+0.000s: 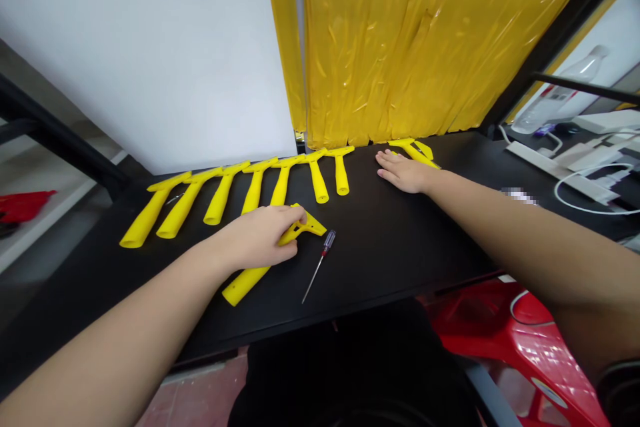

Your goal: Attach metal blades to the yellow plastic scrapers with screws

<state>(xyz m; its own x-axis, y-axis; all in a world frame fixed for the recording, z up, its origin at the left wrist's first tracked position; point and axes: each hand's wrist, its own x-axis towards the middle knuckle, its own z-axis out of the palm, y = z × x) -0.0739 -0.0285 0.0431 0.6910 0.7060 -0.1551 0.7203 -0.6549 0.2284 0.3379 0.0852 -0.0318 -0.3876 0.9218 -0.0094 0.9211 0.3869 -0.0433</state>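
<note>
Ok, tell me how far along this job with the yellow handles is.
Looks done: seven yellow handles lie in a row at the back of the black table. In hand: the left hand grips another yellow handle beside the screwdriver. Left: the right hand rests flat against loose yellow pieces near the yellow curtain.

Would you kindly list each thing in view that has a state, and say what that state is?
Left hand: closed over a yellow handle piece lying on the table.
Right hand: flat, palm down, touching a yellow piece by the curtain.
Row of seven yellow pieces: lying side by side, untouched.
Screwdriver: lying loose beside the held piece.
Bottle: lying on its side.
</note>
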